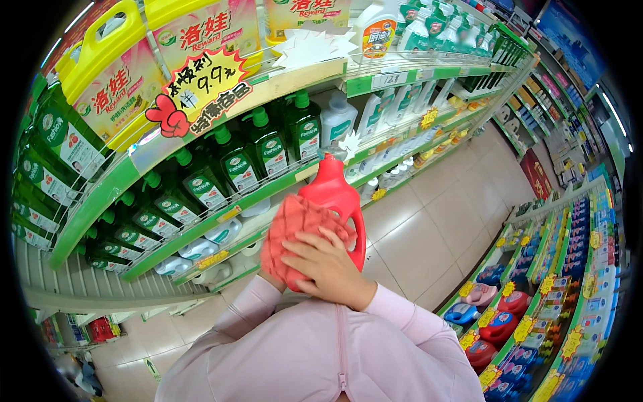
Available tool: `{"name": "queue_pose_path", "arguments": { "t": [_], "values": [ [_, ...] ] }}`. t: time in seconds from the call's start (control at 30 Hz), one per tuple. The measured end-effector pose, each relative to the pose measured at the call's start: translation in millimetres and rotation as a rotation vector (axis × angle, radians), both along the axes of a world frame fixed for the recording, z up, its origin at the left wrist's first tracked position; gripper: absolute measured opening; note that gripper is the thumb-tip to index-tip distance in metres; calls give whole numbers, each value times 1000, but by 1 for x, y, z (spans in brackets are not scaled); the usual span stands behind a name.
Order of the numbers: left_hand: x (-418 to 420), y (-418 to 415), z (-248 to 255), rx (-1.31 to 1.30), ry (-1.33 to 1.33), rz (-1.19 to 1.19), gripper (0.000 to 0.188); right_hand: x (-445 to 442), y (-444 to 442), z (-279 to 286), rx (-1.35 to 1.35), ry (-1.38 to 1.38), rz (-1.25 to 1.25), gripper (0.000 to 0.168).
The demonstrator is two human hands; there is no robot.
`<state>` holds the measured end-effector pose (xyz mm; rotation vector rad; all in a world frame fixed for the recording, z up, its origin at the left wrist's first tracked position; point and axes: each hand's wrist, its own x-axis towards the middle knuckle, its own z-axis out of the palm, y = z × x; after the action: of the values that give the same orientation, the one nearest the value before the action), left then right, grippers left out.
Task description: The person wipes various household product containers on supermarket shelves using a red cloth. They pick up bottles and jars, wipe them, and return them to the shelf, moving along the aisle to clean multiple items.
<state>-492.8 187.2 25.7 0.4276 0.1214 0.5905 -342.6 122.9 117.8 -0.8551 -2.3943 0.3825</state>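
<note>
A red plastic bottle with a side handle point(335, 188) stands out before my chest, its neck pointing away from me. Over its left side lies a red checked cloth point(296, 226). My right hand point(326, 266) presses on the cloth with its fingers spread, against the bottle's body. Of my left hand only the part by the wrist point(271, 280) shows below the cloth; its fingers are hidden behind cloth and bottle, so its grip cannot be made out.
Close in front and left is a shelf point(166, 151) with green pump bottles point(241, 166) and large yellow jugs point(118, 95). A lower tier holds white bottles point(223, 231). Across the tiled aisle point(427, 236), shelving point(527, 301) on the right carries detergent bottles point(497, 326).
</note>
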Motion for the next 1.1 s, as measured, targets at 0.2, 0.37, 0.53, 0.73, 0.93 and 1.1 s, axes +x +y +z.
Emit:
{"name": "queue_pose_path", "arguments": {
  "t": [0.2, 0.37, 0.53, 0.73, 0.93, 1.1],
  "values": [
    [6, -47, -29, -292, -39, 297, 80, 5, 72, 9, 89, 8, -349, 35],
    [4, -46, -39, -441, 57, 354, 85, 47, 74, -10, -28, 318, -540, 32],
    [-11, -40, -59, -435, -58, 425, 87, 65, 10, -47, -44, 298, -479, 29],
    [-10, -28, -34, -348, 1, 475, 88, 58, -24, -30, 60, 220, -154, 30],
    [3, -33, -25, -220, -48, 383, 84, 47, 31, -28, -118, 437, -666, 55],
    [6, -36, -15, -130, 49, 400, 81, 15, 3, -6, 70, -58, -223, 49]
  ]
}}
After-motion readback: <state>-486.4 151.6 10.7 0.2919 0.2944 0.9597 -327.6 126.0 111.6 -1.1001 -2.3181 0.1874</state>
